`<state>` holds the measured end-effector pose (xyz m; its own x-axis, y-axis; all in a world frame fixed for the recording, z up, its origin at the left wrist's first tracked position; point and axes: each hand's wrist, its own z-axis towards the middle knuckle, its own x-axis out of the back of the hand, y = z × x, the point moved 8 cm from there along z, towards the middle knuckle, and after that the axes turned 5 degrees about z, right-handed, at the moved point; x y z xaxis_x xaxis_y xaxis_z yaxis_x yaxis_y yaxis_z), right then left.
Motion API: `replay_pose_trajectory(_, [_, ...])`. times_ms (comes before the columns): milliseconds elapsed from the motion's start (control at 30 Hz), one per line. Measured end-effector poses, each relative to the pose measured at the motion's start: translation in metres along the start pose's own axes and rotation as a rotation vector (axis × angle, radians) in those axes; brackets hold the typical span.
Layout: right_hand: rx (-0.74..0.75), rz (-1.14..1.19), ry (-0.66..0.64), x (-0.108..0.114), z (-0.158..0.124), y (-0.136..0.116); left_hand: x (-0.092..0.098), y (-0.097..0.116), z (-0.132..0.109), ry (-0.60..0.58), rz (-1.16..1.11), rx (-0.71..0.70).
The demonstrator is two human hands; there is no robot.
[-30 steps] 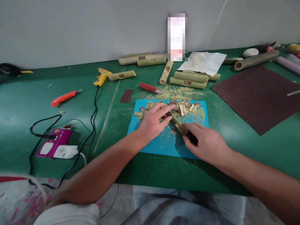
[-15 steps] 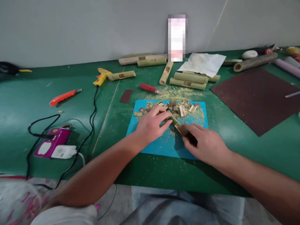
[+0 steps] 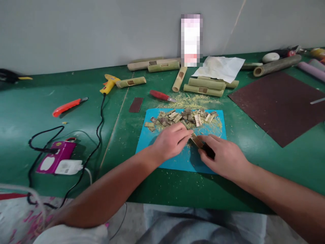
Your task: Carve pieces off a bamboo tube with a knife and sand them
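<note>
Over the blue sheet [image 3: 175, 164], a bamboo tube [image 3: 196, 140] with a rectangular opening cut in its side is held at a slant. My right hand [image 3: 224, 154] is closed around its near end, thumb below and fingers above. At the upper part, the fingertips of my left hand [image 3: 172, 140] are pressed together on the tube, beside the opening's far edge. Whether anything small is between those fingertips, I cannot tell. Just beyond my hands lie bamboo chips [image 3: 175, 117] and shavings.
Behind the sheet lie a red-handled knife [image 3: 161, 96] and a small sandpaper piece [image 3: 136, 105]. Several cut bamboo tubes [image 3: 203, 89] rest farther back. At left are a glue gun [image 3: 109, 83], a utility knife [image 3: 68, 107] and a purple power strip [image 3: 57, 156] with cords. Large sandpaper [image 3: 279, 108] lies right.
My left hand has slid right and slightly down along the bamboo tube, its fingers closing nearer the opening. My right hand stays in place on the tube.
</note>
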<state>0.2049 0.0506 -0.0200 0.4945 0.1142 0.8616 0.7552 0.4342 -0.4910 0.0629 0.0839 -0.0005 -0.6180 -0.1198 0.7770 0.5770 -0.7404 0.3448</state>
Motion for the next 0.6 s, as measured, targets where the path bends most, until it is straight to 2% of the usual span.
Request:
replay_pose_trajectory(100, [0.007,0.007,0.009,0.0006,-0.0003,-0.0007,0.0051,-0.0042,0.0003,0.043,0.063,0.016])
replay_pose_trajectory(267, [0.028,0.021,0.008,0.0004,-0.0011,-0.0028,0.0019,-0.0025,-0.0004,-0.016,0.047,-0.024])
replay_pose_trajectory(367, [0.033,0.03,0.01,0.0004,-0.0019,-0.0034,0.005,-0.0031,-0.001,0.017,0.092,0.0])
replay_pose_trajectory(467, [0.042,0.029,0.001,-0.0007,-0.0021,-0.0043,-0.0012,-0.0009,-0.002,-0.065,0.078,-0.02])
replay_pose_trajectory(600, [0.043,0.024,0.023,0.0005,-0.0014,-0.0047,0.0056,-0.0025,-0.0027,0.014,0.084,0.007])
